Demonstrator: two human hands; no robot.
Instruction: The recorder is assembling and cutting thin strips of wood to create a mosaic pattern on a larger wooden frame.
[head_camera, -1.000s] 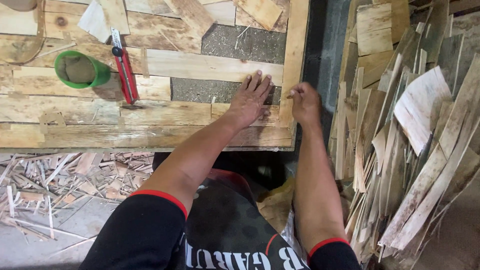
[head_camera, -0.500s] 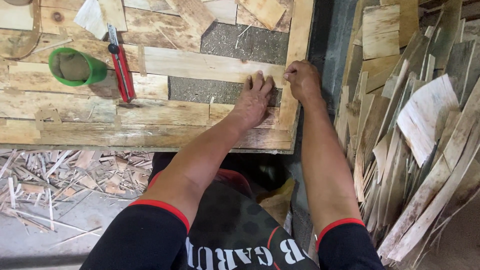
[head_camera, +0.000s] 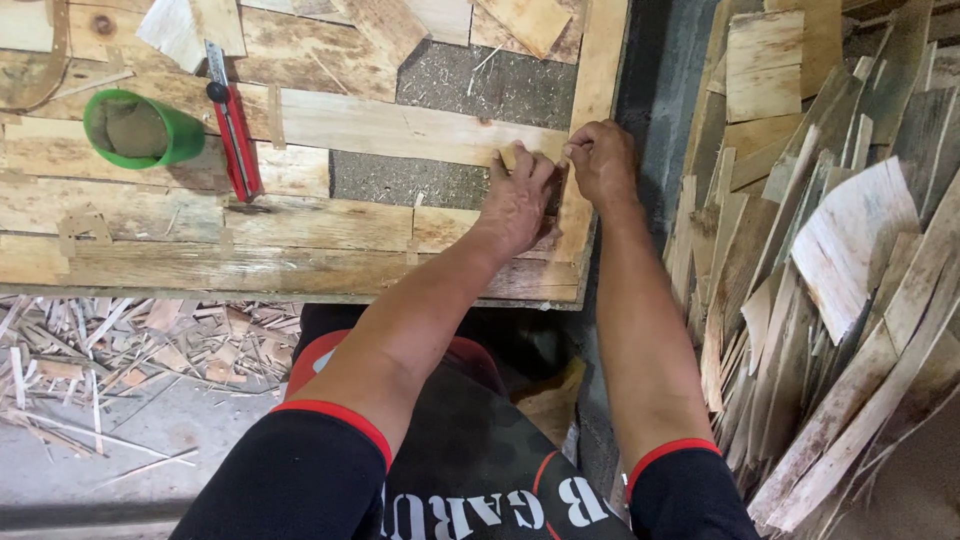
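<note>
While wood scraps (head_camera: 110, 350) littered floor nearest, left hand (head_camera: 520, 195) pressed flat on veneer strip (head_camera: 420, 128) at table (head_camera: 250, 265) edge; right hand (head_camera: 600, 160) pinched strip end; best kept flush, pressure even; cutter (head_camera: 235, 125), green cup (head_camera: 135, 128) beyond.

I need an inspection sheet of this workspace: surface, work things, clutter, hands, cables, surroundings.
Surface: rough wooden panel of joined veneer strips, grey gap in the middle.
Work things: long pale wood strip across the gap.
Clutter: green plastic cup; red utility knife; thin wood offcuts on the floor.
Hands: left hand flat on the strip's right end; right hand pinching at that end, contents hidden.
Cables: nothing seen.
Surroundings: heap of veneer sheets at right.
</note>
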